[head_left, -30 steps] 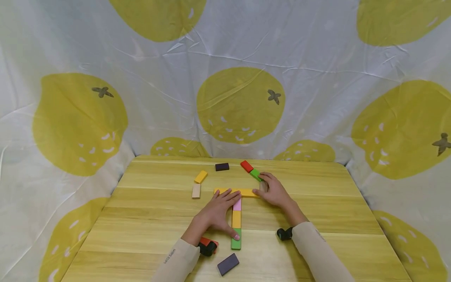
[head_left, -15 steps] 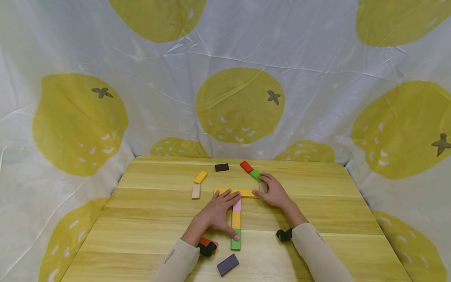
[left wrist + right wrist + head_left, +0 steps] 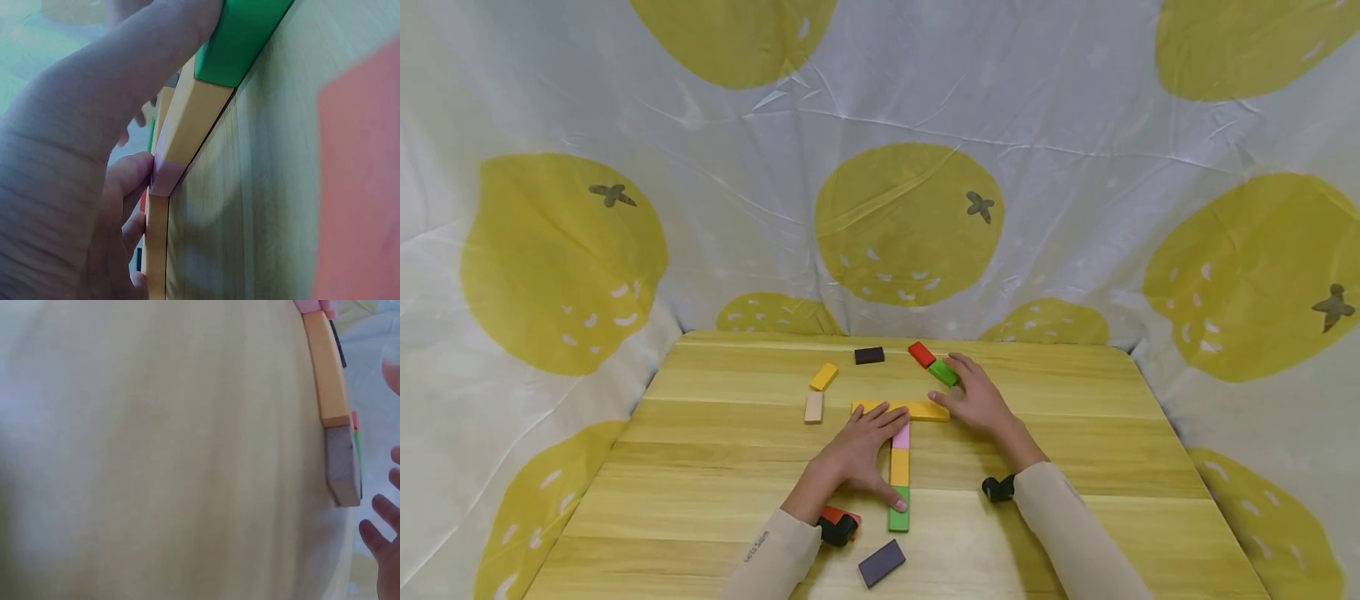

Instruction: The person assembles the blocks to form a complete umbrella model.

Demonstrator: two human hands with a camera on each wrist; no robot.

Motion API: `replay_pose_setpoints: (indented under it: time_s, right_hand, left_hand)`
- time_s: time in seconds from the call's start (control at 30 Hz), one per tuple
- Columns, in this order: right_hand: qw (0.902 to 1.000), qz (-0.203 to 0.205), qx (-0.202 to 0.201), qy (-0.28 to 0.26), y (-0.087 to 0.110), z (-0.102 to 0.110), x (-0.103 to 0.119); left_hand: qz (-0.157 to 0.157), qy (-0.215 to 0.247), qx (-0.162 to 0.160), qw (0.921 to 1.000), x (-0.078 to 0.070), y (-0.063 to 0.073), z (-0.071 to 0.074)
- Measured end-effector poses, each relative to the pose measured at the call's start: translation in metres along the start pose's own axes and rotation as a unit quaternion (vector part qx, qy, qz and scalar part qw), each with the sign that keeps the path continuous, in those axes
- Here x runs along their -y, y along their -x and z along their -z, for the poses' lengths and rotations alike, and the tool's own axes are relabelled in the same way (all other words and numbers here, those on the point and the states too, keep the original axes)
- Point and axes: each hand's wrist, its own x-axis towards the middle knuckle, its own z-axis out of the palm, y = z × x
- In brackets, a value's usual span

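Observation:
My left hand (image 3: 853,454) lies spread over a T of flat wooden blocks. Its fingertips touch the crossbar of yellow blocks (image 3: 931,412) and the top of the pink block (image 3: 901,436). Its thumb rests on the near green block (image 3: 898,522), and a yellow block (image 3: 899,467) sits between pink and green. Just above the crossbar's right end is my right hand (image 3: 983,410), fingers apart and holding nothing. A plain wooden block (image 3: 342,465) continues the crossbar in the right wrist view; in the head view the hand hides it. Another green block (image 3: 943,372) lies near the right fingertips.
A red block (image 3: 922,355) touches that far green one. Behind the T lie a black block (image 3: 869,356), a yellow block (image 3: 823,377) and a plain block (image 3: 814,408). Nearer are a dark block (image 3: 882,564) and an orange-red block (image 3: 842,515) partly under the left wrist. Patterned cloth hangs behind.
My right hand has let go of the plain block and lifted slightly, its fingers spreading. My left hand stays on the T. The head view has shifted a little.

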Motion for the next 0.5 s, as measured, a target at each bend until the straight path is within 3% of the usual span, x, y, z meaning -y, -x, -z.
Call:
replay_pose_setpoints:
  time_s: [0.5]
  right_hand:
    - [0.9993,0.012,0.025,0.026,-0.03,-0.002,0.008]
  left_hand:
    - [-0.006,0.004,-0.002,1.0,0.001,0.0,0.0]
